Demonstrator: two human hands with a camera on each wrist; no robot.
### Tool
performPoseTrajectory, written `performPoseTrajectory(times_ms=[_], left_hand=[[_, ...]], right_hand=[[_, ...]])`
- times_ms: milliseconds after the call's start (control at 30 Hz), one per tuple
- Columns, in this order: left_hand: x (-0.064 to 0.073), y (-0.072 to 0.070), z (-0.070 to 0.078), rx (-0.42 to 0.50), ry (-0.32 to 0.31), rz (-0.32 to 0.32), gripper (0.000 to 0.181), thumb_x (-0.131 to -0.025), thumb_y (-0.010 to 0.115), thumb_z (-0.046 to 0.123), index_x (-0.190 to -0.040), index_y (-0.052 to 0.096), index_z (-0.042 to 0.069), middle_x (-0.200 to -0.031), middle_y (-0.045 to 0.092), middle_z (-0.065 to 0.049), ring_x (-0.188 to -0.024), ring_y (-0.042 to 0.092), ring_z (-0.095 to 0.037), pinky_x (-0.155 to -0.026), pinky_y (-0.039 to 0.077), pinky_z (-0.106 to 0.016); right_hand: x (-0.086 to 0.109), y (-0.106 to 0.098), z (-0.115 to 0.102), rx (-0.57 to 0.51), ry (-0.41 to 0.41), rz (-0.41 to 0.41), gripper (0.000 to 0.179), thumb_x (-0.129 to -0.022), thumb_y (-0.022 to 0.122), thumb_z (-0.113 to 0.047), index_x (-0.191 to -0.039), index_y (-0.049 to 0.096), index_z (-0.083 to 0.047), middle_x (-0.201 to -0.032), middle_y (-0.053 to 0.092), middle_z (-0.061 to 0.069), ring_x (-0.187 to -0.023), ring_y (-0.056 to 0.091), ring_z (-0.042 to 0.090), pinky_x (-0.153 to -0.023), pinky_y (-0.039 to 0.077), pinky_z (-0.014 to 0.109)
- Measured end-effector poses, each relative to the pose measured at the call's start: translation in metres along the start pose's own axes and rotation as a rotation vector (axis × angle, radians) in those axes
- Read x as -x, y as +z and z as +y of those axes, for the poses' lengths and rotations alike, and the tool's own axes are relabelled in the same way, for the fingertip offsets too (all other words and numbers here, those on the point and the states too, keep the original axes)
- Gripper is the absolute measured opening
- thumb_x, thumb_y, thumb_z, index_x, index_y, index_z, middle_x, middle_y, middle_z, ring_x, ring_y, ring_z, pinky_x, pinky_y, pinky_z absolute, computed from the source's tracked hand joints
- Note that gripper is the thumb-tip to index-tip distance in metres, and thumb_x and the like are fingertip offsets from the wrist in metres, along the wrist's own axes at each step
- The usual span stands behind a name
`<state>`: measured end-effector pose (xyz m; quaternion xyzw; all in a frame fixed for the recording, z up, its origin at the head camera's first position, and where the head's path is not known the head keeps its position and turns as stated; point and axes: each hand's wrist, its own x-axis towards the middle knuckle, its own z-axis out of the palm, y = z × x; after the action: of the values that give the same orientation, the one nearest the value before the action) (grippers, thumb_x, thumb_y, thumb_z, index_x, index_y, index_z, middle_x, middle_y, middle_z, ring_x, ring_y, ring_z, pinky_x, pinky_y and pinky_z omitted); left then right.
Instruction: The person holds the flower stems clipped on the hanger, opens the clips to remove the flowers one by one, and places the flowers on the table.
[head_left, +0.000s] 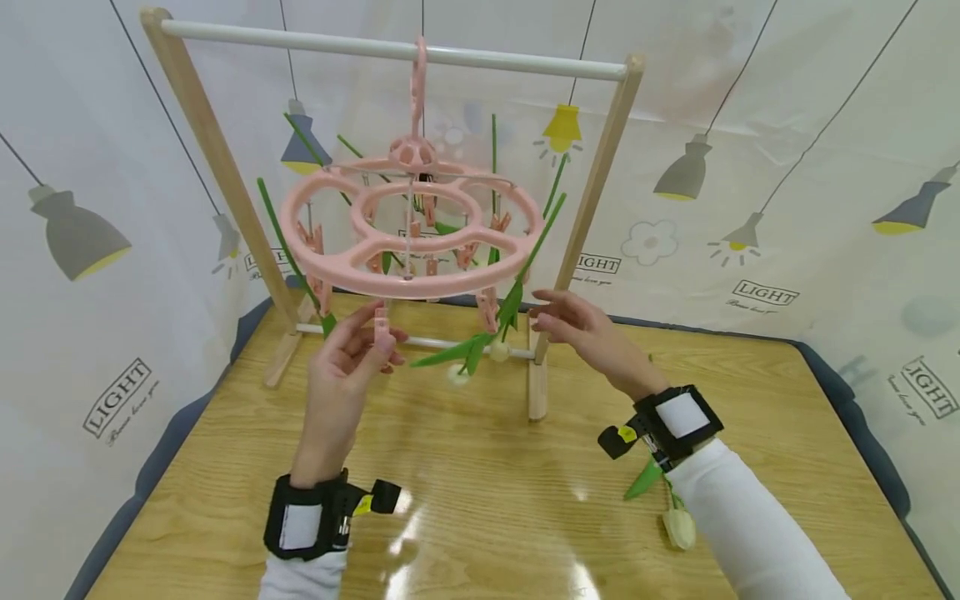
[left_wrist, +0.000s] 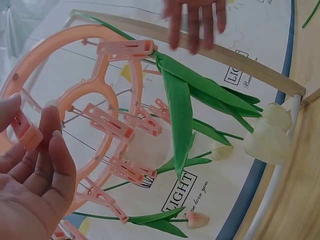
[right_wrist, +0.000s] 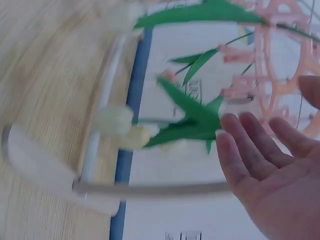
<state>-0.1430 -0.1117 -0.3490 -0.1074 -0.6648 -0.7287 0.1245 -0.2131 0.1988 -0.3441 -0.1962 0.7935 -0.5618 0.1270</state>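
White sleeve (head_left: 757, 525) nearest; left hand (head_left: 348, 358) pinches a peg (head_left: 382, 321), right hand (head_left: 596, 337) relaxed, empty. Pegging seems underway; next probably calls for the tulip (head_left: 678, 527) on the bench (head_left: 487, 467).

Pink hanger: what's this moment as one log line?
hanger: hooked on rail | left hand: pinches pink clip | right hand: open, empty | loose tulip: on table

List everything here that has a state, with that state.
left hand: pinching a peg
right hand: holding nothing
hanger: hung from the rack
rack: upright on the table
other pegs: hanging, several clipping stems
hung tulips: blooms down
loose tulip: lying on the table
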Motion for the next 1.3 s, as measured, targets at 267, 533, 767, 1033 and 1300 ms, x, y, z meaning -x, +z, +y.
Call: performPoseTrajectory(times_ms=[267, 533, 767, 1033, 1300], left_hand=[[0.001, -0.002, -0.004, 0.052, -0.019, -0.014, 0.043, -0.094, 0.061, 0.006, -0.134, 0.050, -0.003, -0.094, 0.072, 0.009, -0.076, 0.064, -0.009, -0.067, 0.055, -0.016], [0.001, -0.001, -0.010, 0.023, -0.054, -0.079, 0.051, -0.091, 0.063, 0.001, -0.139, 0.044, -0.004, -0.108, 0.064, 0.001, -0.095, 0.064, -0.012, -0.082, 0.055, -0.013], [0.003, 0.002, -0.012, -0.045, -0.151, -0.215, 0.060, -0.093, 0.063, 0.014, -0.146, 0.036, 0.007, -0.136, 0.055, -0.022, -0.119, 0.056, -0.027, -0.096, 0.052, -0.023], [0.001, 0.009, -0.016, -0.151, -0.184, -0.330, 0.067, -0.091, 0.067, 0.020, -0.147, 0.033, 0.005, -0.141, 0.051, -0.020, -0.128, 0.049, -0.034, -0.108, 0.039, -0.057], [0.001, 0.012, -0.018, -0.280, -0.247, -0.388, 0.080, -0.092, 0.064, 0.037, -0.153, 0.021, 0.009, -0.157, 0.029, -0.017, -0.141, 0.029, -0.033, -0.114, 0.028, -0.061]], right_hand=[[-0.020, 0.020, -0.031, -0.218, -0.108, 0.046, 0.057, -0.103, 0.039, -0.041, -0.147, 0.037, -0.005, -0.136, 0.052, 0.016, -0.127, 0.048, 0.033, -0.110, 0.038, 0.057], [-0.023, 0.022, -0.042, -0.341, -0.094, 0.056, 0.061, -0.100, 0.032, -0.053, -0.135, 0.051, -0.007, -0.117, 0.064, -0.001, -0.118, 0.057, 0.024, -0.103, 0.047, 0.052], [-0.024, 0.026, -0.041, -0.339, -0.124, 0.065, 0.057, -0.101, 0.032, -0.051, -0.124, 0.058, -0.006, -0.108, 0.070, -0.002, -0.111, 0.062, 0.023, -0.093, 0.056, 0.042], [-0.026, 0.025, -0.041, -0.320, -0.187, 0.145, 0.029, -0.103, 0.046, -0.030, -0.105, 0.066, -0.009, -0.100, 0.066, -0.001, -0.099, 0.063, 0.019, -0.084, 0.058, 0.028], [-0.028, 0.023, -0.047, -0.363, -0.196, 0.177, 0.028, -0.100, 0.051, -0.029, -0.100, 0.067, -0.007, -0.097, 0.067, 0.000, -0.097, 0.063, 0.022, -0.080, 0.060, 0.027]])
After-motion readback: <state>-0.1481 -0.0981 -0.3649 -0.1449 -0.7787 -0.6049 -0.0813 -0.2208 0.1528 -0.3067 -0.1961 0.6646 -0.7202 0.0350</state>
